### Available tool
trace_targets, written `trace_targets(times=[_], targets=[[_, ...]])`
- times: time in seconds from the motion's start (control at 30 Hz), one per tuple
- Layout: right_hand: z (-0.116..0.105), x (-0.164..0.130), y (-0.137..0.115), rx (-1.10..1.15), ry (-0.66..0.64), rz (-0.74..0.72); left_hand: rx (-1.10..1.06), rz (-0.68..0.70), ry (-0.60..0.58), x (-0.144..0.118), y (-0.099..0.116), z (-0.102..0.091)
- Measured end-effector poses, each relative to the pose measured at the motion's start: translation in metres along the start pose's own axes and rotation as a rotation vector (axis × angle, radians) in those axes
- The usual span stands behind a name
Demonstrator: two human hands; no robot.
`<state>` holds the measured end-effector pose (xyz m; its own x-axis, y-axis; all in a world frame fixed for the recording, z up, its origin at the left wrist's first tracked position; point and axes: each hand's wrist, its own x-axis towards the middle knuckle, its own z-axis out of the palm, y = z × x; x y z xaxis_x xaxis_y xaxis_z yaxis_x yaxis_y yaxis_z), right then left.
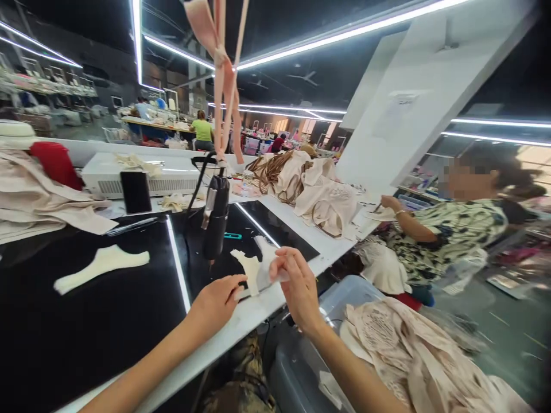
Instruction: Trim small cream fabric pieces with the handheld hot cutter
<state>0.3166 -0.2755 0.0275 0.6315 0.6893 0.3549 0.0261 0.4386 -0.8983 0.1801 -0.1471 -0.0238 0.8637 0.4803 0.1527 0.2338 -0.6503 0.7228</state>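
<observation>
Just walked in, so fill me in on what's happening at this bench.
A person holds a small cream fabric piece at the table edge, left hand on its lower end, right hand pinching its upper part. A black hanging tool dangles just behind. Another cream cut piece lies on the dark surface. A co-worker handles fabric at the right.

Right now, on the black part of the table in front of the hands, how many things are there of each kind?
Cream fabric pieces: 2, one lying flat at the left, one held by the left hand and the right hand at
Black hanging tools: 1
Black phones: 1
Total: 4
</observation>
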Motion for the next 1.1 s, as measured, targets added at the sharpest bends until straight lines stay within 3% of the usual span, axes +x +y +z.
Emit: trace_targets(times=[0.07,0.2,0.43,0.73,1.1], targets=[[-0.001,-0.009,0.005,0.027,-0.038,0.066,-0.332,-0.077,-0.035,0.001,0.003,-0.008],[0.004,-0.023,0.016,0.068,-0.105,0.16,-0.633,-0.201,-0.07,-0.006,0.012,-0.019],[0.017,-0.037,0.033,0.007,-0.225,0.297,-0.905,-0.37,-0.071,-0.031,0.015,-0.035],[0.008,-0.035,0.044,-0.248,-0.371,0.571,-0.81,-0.454,0.025,-0.059,-0.006,-0.064],[0.031,-0.028,0.041,-0.417,-0.502,0.472,-0.669,-0.531,0.052,-0.071,-0.008,-0.09]])
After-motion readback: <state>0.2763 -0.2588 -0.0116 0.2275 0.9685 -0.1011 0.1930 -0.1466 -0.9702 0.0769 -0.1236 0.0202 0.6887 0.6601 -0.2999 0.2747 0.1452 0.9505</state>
